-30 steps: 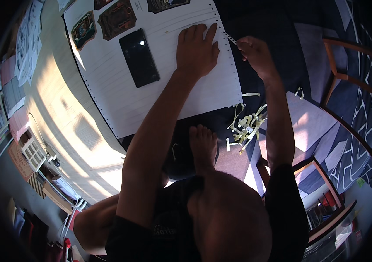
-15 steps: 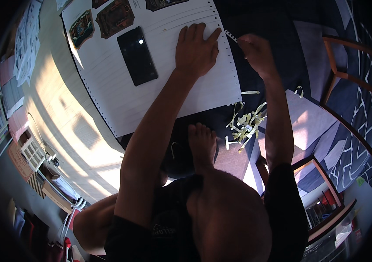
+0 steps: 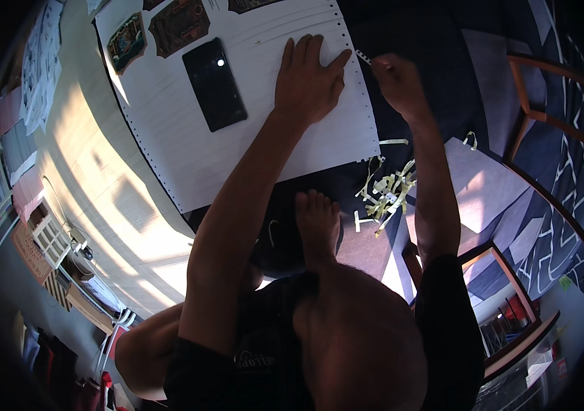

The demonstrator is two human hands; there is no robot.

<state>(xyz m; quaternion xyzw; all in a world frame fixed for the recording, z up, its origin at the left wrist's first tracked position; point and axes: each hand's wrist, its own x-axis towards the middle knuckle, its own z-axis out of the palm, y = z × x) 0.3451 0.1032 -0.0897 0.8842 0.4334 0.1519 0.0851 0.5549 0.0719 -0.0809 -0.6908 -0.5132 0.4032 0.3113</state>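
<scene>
A large white sheet of paper (image 3: 237,161) with punched holes along its side edges lies before me. My left hand (image 3: 309,82) rests flat on it near the right edge, fingers spread and palm down. Just past that edge, my right hand (image 3: 398,82) pinches a short white strip with dark holes (image 3: 363,57). The strip's upper end is close to the sheet's edge and to my left hand; whether it is still joined to the sheet I cannot tell. A dark phone (image 3: 215,85) lies on the sheet, left of my left hand.
Dark ornate plaques (image 3: 179,27) lie at the sheet's far end. A heap of loose pale paper strips (image 3: 389,194) sits below the right edge, beside my bare foot (image 3: 318,219). Wooden chair frames (image 3: 528,116) stand at right. Sunlit pale flooring (image 3: 110,178) stretches along the left.
My left hand's outstretched finger has shifted slightly toward the sheet's right edge. The strip in my right hand shows a little less of its length. The phone and loose strips stay put.
</scene>
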